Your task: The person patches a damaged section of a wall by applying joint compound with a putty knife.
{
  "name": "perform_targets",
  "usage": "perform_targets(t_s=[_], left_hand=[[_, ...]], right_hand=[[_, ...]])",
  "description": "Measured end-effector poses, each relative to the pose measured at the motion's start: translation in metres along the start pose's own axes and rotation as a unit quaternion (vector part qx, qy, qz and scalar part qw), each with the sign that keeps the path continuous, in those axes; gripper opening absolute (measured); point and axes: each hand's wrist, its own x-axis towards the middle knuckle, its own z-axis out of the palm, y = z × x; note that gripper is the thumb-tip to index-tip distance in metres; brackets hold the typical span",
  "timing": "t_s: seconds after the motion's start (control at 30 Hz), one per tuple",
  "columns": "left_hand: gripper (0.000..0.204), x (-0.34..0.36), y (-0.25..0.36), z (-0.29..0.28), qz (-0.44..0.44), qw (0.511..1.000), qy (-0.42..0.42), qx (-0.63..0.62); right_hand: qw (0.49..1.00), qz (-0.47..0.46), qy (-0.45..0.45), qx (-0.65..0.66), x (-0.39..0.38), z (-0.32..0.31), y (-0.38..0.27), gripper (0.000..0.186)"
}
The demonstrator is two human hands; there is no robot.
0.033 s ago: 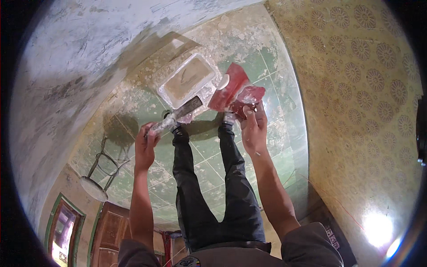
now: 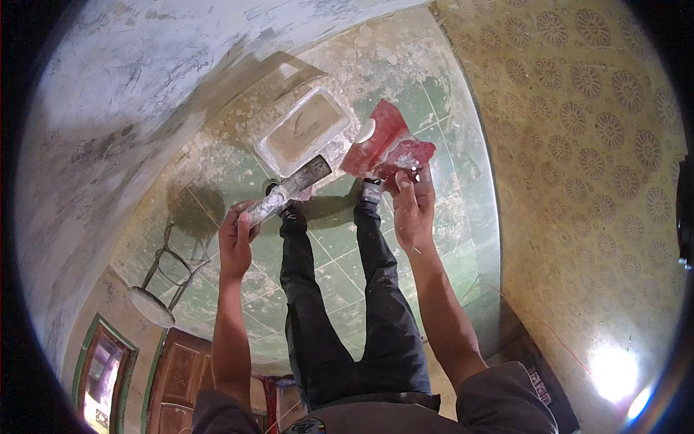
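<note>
My left hand is closed round the handle of a putty knife smeared with whitish filler. Its flat dark blade points up and right, just below the tub in the picture. A bent red plastic sheet is pinched at its near edge by my right hand, thumb on top. A white dab clings to the sheet's left edge, with pale smears and crumbs near my fingers. Beyond the knife, a whitish rectangular tub stands on the floor, holding a beige-grey paste with a furrow in it.
Green floor tiles are spattered with white residue. A patchy grey-white wall rises on the left, and a yellow patterned surface lies right. A round-seated stool is at the left, near a wooden door. A bright lamp shines lower right.
The putty knife's blade has turned a little and shows more of its flat face. The red sheet has shifted slightly to the right. Both hands keep their hold.
</note>
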Motion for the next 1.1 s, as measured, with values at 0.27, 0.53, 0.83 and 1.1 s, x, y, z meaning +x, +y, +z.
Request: perform_targets(t_s=[0.27, 0.53, 0.83, 1.1], left_hand=[[0.03, -0.005, 0.043, 0.041, -0.051, 0.992, 0.066, -0.093], [0.031, 0.005, 0.052, 0.056, -0.031, 0.993, 0.084, -0.079], [0.037, 0.016, 0.055, 0.048, -0.052, 0.992, 0.056, -0.1], [0.028, 0.031, 0.032, 0.037, 0.171, 0.985, 0.014, 0.01]], right_hand=[[0.991, -0.111, -0.046, -0.061, -0.004, -0.002, 0.009, 0.026], [0.978, -0.131, -0.059, -0.149, -0.012, 0.008, 0.014, 0.024], [0.932, -0.02, -0.092, -0.35, -0.019, -0.008, 0.02, 0.025], [0.983, 0.147, -0.065, 0.089, -0.014, 0.01, -0.012, 0.034]])
